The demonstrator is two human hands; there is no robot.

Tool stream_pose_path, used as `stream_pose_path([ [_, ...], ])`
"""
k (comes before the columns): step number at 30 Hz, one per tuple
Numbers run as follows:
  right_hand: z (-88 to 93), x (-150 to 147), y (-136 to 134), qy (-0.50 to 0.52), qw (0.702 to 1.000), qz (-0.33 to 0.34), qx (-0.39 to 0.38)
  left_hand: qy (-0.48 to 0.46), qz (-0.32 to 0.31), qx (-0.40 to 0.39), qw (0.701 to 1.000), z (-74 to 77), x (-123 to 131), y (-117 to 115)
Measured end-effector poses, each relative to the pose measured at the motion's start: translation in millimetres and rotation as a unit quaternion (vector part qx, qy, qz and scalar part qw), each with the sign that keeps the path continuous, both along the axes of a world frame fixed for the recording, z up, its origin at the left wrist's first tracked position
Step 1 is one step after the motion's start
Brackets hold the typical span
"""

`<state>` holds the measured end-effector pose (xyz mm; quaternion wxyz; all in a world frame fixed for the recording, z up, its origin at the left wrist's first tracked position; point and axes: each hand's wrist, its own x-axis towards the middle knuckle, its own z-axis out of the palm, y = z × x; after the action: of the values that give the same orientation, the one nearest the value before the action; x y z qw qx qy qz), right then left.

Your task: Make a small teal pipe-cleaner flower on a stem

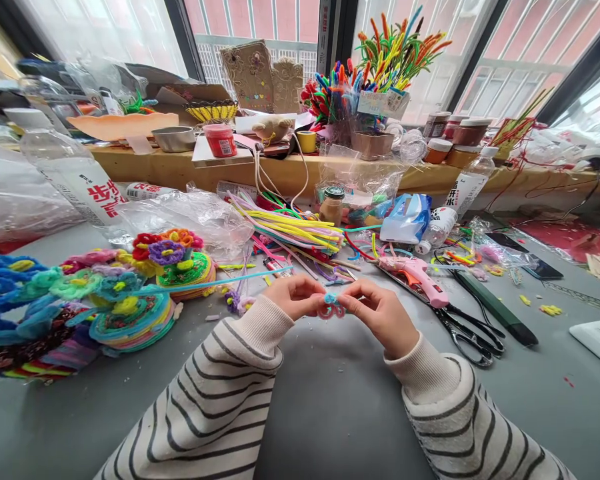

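Note:
Over the grey table [325, 393], my left hand [295, 295] and my right hand [380, 312] meet, both pinched on a small pink and blue pipe-cleaner piece [331, 307]. A long light-blue pipe cleaner [220, 283] runs from that piece out to the left, past my left hand. Striped sleeves cover both my arms. A pink glue gun [417, 273] lies just beyond my right hand, and black scissors [467, 333] lie to its right.
Finished pipe-cleaner flowers and coiled discs [130, 313] crowd the left. Loose pipe cleaners [295, 230] lie beyond my hands, with plastic bags, a water bottle [75, 173] and a small jar [333, 203]. A wooden shelf [290, 170] holds bowls, jars and pipe-cleaner bouquets. A phone [543, 268] lies at the right.

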<state>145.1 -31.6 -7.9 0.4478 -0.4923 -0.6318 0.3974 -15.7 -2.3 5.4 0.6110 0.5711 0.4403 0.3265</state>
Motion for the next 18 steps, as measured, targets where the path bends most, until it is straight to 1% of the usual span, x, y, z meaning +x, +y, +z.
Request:
stream_pose_path([
  [3,-0.4,-0.1,0.2,-0.007,1.0,0.005,0.004,-0.022,-0.004,-0.035,0.999,2.5,0.6,-0.9],
  [8,0.0,0.8,1.5,-0.023,0.999,-0.015,0.019,-0.057,0.018,-0.109,0.992,6.8,2.0,-1.5],
  [13,1.5,2.8,1.3,-0.049,0.998,-0.018,0.036,-0.069,0.025,-0.121,0.99,8.2,3.5,-2.6],
  [18,2.2,5.3,1.8,-0.065,0.996,-0.025,0.046,-0.074,0.03,-0.119,0.99,5.9,6.1,-3.0],
])
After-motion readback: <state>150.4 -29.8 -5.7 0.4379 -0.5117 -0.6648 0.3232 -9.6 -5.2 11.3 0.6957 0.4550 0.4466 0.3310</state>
